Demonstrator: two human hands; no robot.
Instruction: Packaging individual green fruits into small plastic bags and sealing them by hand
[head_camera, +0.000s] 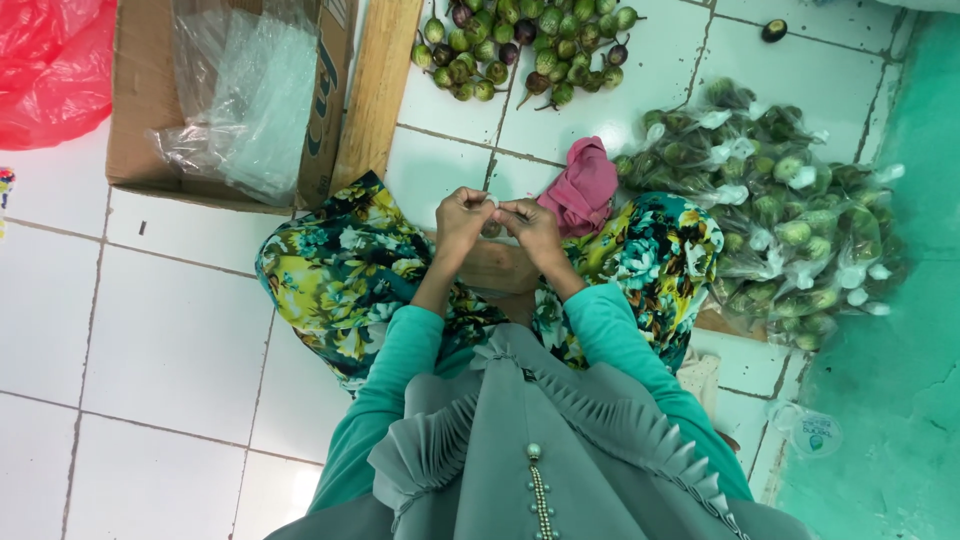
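Left hand (460, 222): raised over the lap, fingertips pinched onto a small pale, translucent scrap, seemingly thin plastic (492, 203); grip clenched on it.
Right hand (535, 228): directly beside the left, fingertips meeting it at the same scrap; grip likewise clenched on it. What the scrap is exactly is too small to tell.
Location: scrap held between both hands, above the knees, which are covered by a floral green-and-yellow patterned skirt (340, 270).
Surroundings: white tiled floor (150, 350); crumpled pink cloth (583, 187) just beyond the right hand; heap of clear plastic bags filled with small round green eggplants (790, 220) to the right; loose pile of green and purple eggplants (525, 45) further ahead; brown cardboard box holding clear plastic sheeting (240, 95) ahead left; red plastic bag (50, 65) at far left.
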